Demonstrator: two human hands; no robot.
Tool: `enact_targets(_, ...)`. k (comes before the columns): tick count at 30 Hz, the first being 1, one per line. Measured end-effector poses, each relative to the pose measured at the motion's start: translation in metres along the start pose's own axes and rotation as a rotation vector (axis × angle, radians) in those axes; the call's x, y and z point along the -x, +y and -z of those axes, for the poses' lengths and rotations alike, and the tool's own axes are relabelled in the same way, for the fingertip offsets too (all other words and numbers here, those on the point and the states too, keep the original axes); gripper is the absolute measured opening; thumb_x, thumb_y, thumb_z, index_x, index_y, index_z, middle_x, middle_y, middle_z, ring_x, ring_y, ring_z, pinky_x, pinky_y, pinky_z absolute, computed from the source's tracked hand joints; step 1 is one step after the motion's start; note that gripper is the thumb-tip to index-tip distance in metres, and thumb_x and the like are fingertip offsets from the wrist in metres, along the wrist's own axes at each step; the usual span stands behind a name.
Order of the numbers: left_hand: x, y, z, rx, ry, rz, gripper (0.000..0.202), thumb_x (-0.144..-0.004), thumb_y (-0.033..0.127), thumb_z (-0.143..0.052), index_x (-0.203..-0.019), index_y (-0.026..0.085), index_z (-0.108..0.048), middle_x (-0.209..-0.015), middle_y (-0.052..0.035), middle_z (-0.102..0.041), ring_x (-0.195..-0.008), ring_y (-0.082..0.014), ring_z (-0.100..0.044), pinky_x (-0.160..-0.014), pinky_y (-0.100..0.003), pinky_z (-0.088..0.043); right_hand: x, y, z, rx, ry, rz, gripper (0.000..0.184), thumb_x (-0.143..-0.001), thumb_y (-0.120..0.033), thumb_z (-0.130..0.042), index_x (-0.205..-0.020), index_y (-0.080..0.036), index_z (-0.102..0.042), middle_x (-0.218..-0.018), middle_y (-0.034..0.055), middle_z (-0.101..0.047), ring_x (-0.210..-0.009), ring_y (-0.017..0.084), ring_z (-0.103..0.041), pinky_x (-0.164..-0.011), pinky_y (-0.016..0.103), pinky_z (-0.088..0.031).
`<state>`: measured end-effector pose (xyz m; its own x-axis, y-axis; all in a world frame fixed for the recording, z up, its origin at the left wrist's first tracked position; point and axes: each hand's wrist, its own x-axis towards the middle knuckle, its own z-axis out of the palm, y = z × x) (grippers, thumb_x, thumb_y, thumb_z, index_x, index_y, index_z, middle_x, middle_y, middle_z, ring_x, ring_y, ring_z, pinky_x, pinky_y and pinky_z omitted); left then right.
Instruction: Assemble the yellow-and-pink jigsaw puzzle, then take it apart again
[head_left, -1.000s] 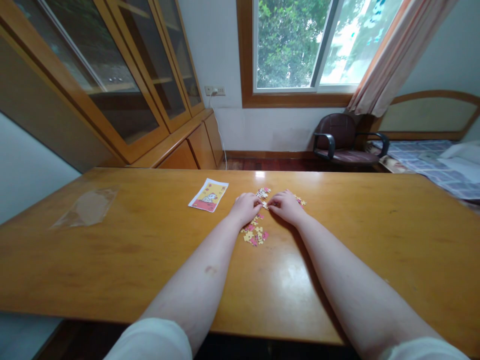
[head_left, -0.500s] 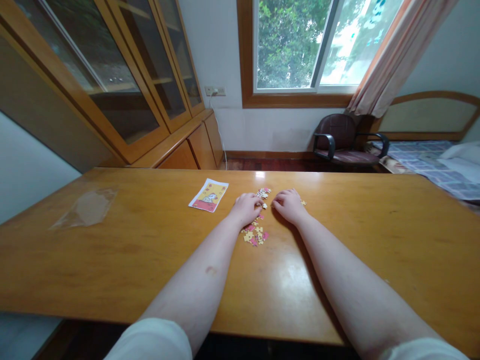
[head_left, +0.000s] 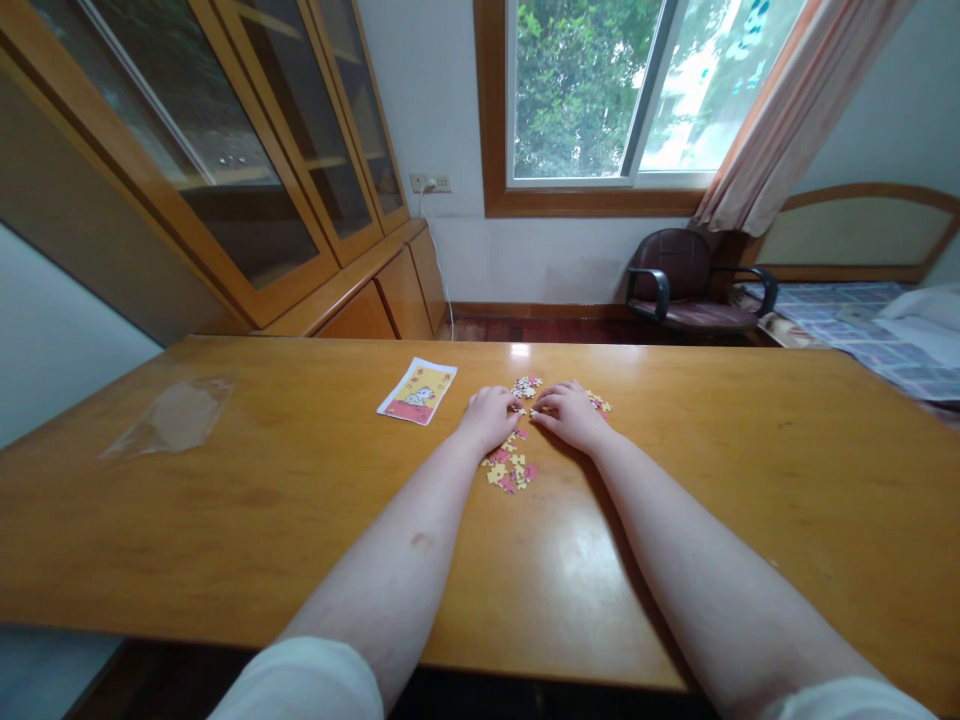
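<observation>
My left hand (head_left: 490,417) rests on the table with its fingers curled, a small pale jigsaw piece (head_left: 521,411) at their tips. Facing it, my right hand (head_left: 570,413) is closed in a pinch on another small piece (head_left: 532,411). Only a narrow gap lies between the two sets of fingertips. Beyond them sits a small heap of white and pink jigsaw pieces (head_left: 527,386). Nearer me, yellow and pink pieces (head_left: 508,472) lie scattered beside my left wrist. More pieces (head_left: 598,402) show past my right hand, partly hidden by it.
A picture card (head_left: 418,391) with a yellow and pink cartoon lies left of my hands. Farther left is a clear plastic bag (head_left: 174,415) on the wooden table (head_left: 315,520). Past the table's far edge stand a glass-door cabinet (head_left: 289,290) and an armchair (head_left: 675,280).
My right hand has shifted slightly left, closer to my left hand, and holds a piece at its fingertips. Pieces behind it are now uncovered. My left hand has barely moved.
</observation>
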<state>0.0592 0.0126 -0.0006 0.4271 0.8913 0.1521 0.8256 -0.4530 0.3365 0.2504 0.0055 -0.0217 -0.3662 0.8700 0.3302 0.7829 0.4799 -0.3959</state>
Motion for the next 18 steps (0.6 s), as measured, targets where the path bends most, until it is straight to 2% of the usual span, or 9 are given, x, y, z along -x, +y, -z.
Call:
enact_targets(3,-0.0001,0.0,0.0005,-0.008,-0.001,-0.002,0.019,-0.086,0.026,-0.057,-0.093,0.024,-0.073,-0.104,-0.0041,-0.069,-0.101,-0.0231,-0.059,-0.092,-0.035,-0.046,-0.0007,0.0004,0.0006,-0.049,0.052,0.042,0.018,-0.086,-0.027,-0.062,-0.073,-0.022,-0.072,-0.091,0.0048,-0.072,-0.09,0.02,-0.059,-0.091,0.04,-0.038)
enact_targets(8,-0.0013,-0.0013,0.0009,-0.029,-0.032,0.008,0.023,-0.086,0.025,-0.054,-0.097,0.026,-0.074,-0.104,-0.003,-0.071,-0.1,-0.0218,-0.06,-0.091,-0.033,-0.046,-0.0001,0.0009,-0.0007,-0.068,0.057,0.064,0.013,-0.078,-0.023,-0.068,-0.065,-0.021,-0.068,-0.08,0.0028,-0.071,-0.081,0.019,-0.06,-0.087,0.038,-0.039)
enact_targets(11,-0.0019,-0.0023,0.0005,-0.035,-0.036,0.009,0.023,-0.086,0.026,-0.053,-0.096,0.027,-0.074,-0.102,-0.003,-0.071,-0.098,-0.0219,-0.061,-0.089,-0.033,-0.046,0.0004,0.0012,-0.0007,-0.047,0.067,0.023,0.007,-0.078,-0.023,-0.068,-0.072,-0.02,-0.071,-0.08,0.004,-0.07,-0.082,0.02,-0.059,-0.086,0.038,-0.04)
enact_targets(14,-0.0022,-0.0027,-0.0003,-0.045,-0.027,0.013,0.024,-0.088,0.029,-0.052,-0.096,0.027,-0.074,-0.099,-0.0032,-0.072,-0.097,-0.0222,-0.062,-0.088,-0.033,-0.046,0.0015,0.0,0.0006,-0.047,0.037,0.03,0.01,-0.081,-0.026,-0.065,-0.086,-0.023,-0.074,-0.093,0.005,-0.071,-0.091,0.022,-0.059,-0.091,0.041,-0.038)
enact_targets(18,-0.0024,-0.003,-0.0016,-0.05,-0.017,0.066,0.024,-0.088,0.029,-0.051,-0.1,0.027,-0.073,-0.1,-0.0034,-0.073,-0.098,-0.0223,-0.062,-0.089,-0.033,-0.046,0.0043,-0.0044,0.0033,-0.052,-0.029,0.04,0.013,-0.082,-0.024,-0.063,-0.082,-0.027,-0.076,-0.095,0.0027,-0.07,-0.096,0.023,-0.057,-0.099,0.047,-0.032)
